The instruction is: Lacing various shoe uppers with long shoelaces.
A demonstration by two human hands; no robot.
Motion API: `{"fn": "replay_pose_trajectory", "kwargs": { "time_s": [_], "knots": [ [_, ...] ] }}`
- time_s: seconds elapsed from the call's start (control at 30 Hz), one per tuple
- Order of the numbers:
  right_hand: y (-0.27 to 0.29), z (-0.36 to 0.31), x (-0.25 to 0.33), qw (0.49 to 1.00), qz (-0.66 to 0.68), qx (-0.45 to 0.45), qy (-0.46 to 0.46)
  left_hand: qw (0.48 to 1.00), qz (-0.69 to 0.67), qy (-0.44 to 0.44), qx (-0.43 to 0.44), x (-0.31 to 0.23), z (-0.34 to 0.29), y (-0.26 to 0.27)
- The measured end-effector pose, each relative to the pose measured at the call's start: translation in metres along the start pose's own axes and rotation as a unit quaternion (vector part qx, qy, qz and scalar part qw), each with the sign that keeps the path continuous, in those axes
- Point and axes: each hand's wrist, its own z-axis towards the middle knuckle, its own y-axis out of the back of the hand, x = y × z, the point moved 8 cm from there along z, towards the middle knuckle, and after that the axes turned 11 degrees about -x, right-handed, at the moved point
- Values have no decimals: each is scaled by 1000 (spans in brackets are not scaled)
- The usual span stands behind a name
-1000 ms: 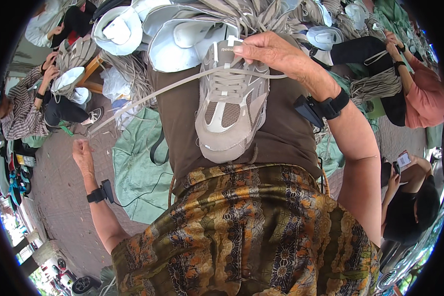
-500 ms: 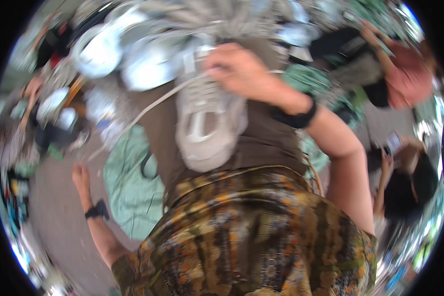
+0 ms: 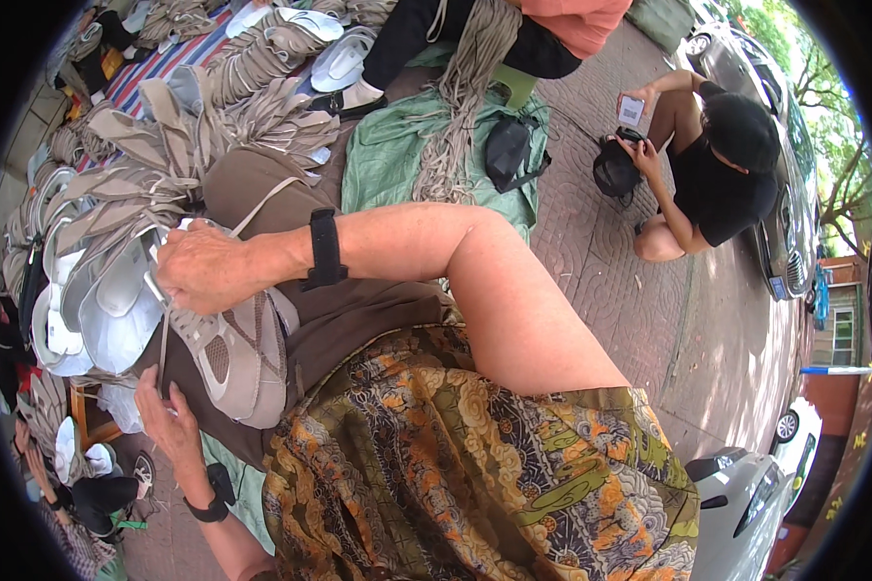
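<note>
A beige-grey lace-up sneaker (image 3: 237, 353) lies across my brown-trousered lap, its toe toward my body. Over its upper end my right hand (image 3: 208, 268) is closed, gripping the pale shoelace (image 3: 163, 341) near the tongue. One stretch of lace drops from that hand toward my left hand (image 3: 174, 426); another loose end sticks out beyond my right wrist. Beside the shoe, my left hand has its thumb and fingers apart, and the lace reaches the gap between them. Whether these fingers touch the lace is hard to see. Both wrists wear black bands.
Beige shoe uppers (image 3: 165, 136) and white shoe parts (image 3: 116, 320) are heaped beyond my knees. A bundle of laces (image 3: 451, 165) and a black bag (image 3: 511, 153) lie on green sheeting (image 3: 378, 160). A person (image 3: 736, 145) crouches at right holding a card; parked cars stand behind.
My view has swung to the right. My left hand has come in from far out at the left to beside the shoe, its fingers parting. My right hand stays at the laces.
</note>
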Motion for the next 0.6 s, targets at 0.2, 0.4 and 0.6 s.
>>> {"fn": "replay_pose_trajectory", "kwargs": {
  "time_s": [0.2, 0.4, 0.6],
  "knots": [
    [13, -2, 0, 998, 46, -38, 1, 996, 49, -62, 28, -11, 23, -19],
    [16, 0, -2, 988, 137, -50, -51, 986, 135, -91, 35, 2, 23, -26],
    [31, -8, -8, 982, 172, -19, -77, 982, 138, -125, -9, 24, 18, -15]
  ]
}}
